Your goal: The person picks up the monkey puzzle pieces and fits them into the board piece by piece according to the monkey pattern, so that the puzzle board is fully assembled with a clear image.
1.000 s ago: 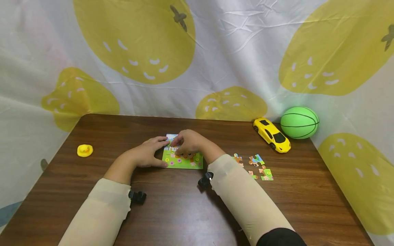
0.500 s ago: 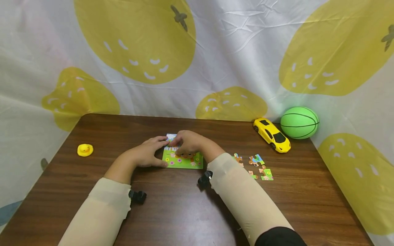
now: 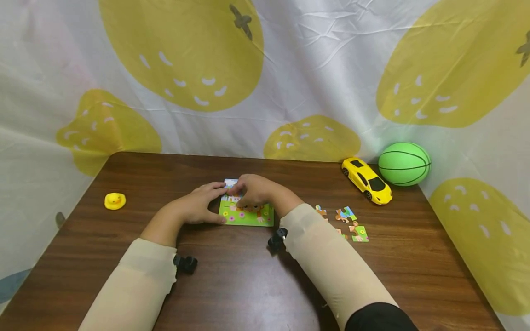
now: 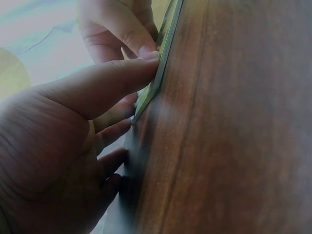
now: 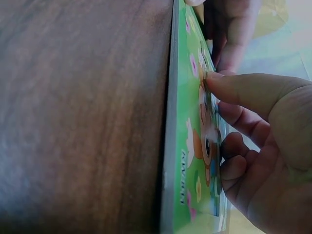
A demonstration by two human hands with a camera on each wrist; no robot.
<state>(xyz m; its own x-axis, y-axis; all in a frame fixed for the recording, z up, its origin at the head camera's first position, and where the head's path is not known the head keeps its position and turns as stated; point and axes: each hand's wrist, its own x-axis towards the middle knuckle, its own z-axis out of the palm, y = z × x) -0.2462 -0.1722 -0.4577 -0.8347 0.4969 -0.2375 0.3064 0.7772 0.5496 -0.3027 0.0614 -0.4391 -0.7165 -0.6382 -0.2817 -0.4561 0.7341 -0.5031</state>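
A green jigsaw puzzle board [image 3: 244, 219] printed with flowers and an animal face lies flat at the table's middle. Along its left side, my left hand [image 3: 198, 204] has its fairly straight thumb at the near corner and fingers at the far part of the edge. Over the board's upper middle, my right hand [image 3: 258, 191] pinches a thin puzzle piece [image 5: 208, 90] between thumb and index finger, low against the picture; its print is mostly hidden. The other right fingers are curled above the board in the right wrist view. Several loose puzzle pieces [image 3: 358, 232] lie to the right, some behind the right forearm.
A yellow toy car [image 3: 366, 180] and a green ball [image 3: 404, 164] stand at the back right of the wooden table [image 3: 232, 285]. At the left lies a yellow rubber duck [image 3: 114, 201]. A fruit-printed cloth [image 3: 198, 133] hangs behind the table.
Both hands keep nearly the same place and pose on the board. The head view has shifted very slightly; the other things lie as before.
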